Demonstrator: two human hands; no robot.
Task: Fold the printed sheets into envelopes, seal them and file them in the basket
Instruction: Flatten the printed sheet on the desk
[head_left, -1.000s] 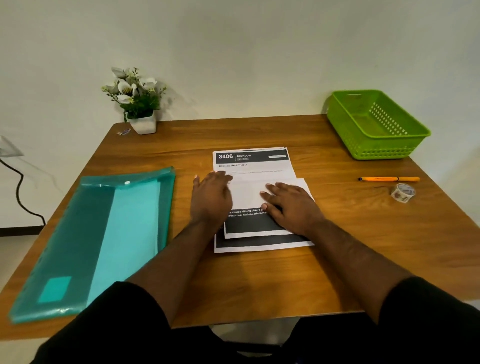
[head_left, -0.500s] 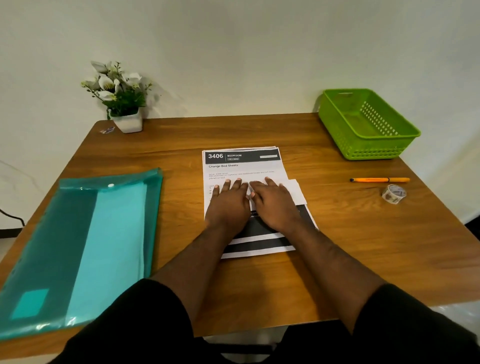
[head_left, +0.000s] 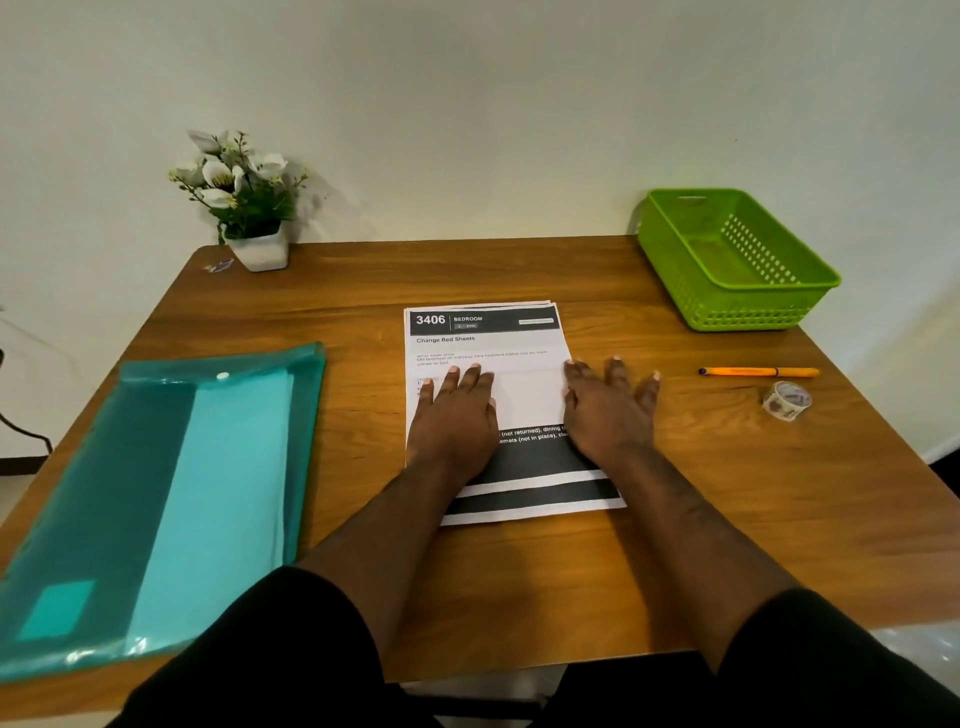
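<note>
A stack of printed sheets (head_left: 483, 338) headed "3406 Bedroom" lies at the table's middle. The top sheet's lower part is folded up, its white back (head_left: 527, 397) showing between my hands. My left hand (head_left: 452, 421) presses flat on the fold's left side, fingers straight. My right hand (head_left: 608, 410) lies flat at the fold's right edge, fingers spread partly onto the wood. The green basket (head_left: 748, 306) stands at the back right, with nothing in it. A roll of patterned tape (head_left: 787, 400) lies at the right.
An orange pen (head_left: 758, 371) lies just behind the tape. A teal plastic document wallet (head_left: 156, 493) covers the table's left side. A white pot of flowers (head_left: 254, 244) stands at the back left corner. The wooden table (head_left: 519, 571) meets a wall behind.
My hands were side by side on the middle of the fold; they have slid apart along it, the left toward the left edge, the right past the right edge.
</note>
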